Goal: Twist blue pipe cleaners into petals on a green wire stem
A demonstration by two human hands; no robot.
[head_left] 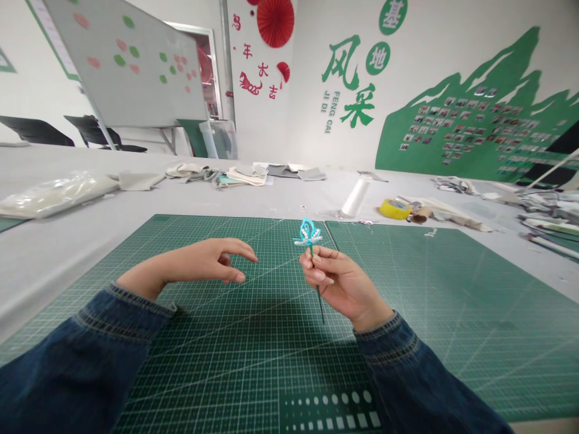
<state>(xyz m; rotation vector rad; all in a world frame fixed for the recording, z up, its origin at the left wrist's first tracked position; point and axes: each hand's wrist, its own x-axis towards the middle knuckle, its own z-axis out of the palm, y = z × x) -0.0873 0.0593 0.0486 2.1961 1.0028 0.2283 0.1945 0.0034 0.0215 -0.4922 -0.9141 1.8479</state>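
Observation:
A small blue and white craft flower (307, 234) stands upright on a thin dark green stem. My right hand (339, 276) pinches that stem just beneath the petals, and the stem's lower end sticks out below my fingers. To the left, my left hand (212, 260) hovers over the green cutting mat (244, 337) with thumb and fingers apart, holding nothing. A gap separates it from the flower. Some of its fingers are hidden behind the thumb side.
Beyond the mat stand a white thread cone (356, 196) and a yellow tape roll (395, 208). Folded fabric pieces (246, 175) lie along the table's far side. A clear plastic bag (58, 196) is at far left. A second green mat (452, 301) adjoins on the right.

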